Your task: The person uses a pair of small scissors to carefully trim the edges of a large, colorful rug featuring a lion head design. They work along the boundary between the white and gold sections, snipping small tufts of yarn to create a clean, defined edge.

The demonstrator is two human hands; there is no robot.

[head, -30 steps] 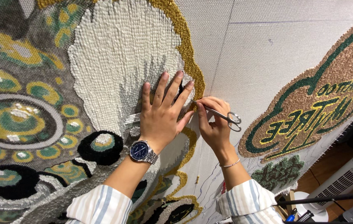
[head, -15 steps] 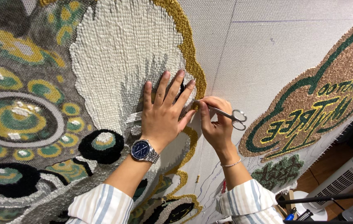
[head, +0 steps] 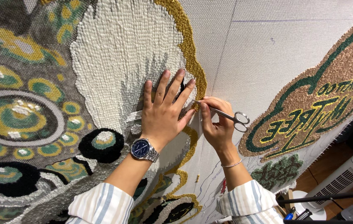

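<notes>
The large tufted rug canvas with white, gold, green and grey yarn patches (head: 267, 54) filled nearly the whole view, its bare woven cloth open from 12 to 2 o'clock. A white looped-yarn shape edged by a gold yarn border (head: 189, 49) sat at 11 o'clock. A brown and green tufted emblem (head: 321, 99) ran off the frame at 3 o'clock, with plain cloth between it and the gold border. At 4 o'clock, past the canvas edge, stood a white tower fan (head: 350, 174).

The left hand (head: 162, 114) lay flat with 4 fingers spread, pressed on the white yarn just inside the gold border; a blue-faced steel wristwatch (head: 143, 149) sat on its wrist. The right hand (head: 216, 124), touching the left at the thumb, pinched the small steel scissors (head: 226, 114) along their shanks. The scissor tips met the gold edge beside the left fingertips; the finger loops pointed free toward 3 o'clock over bare cloth.
</notes>
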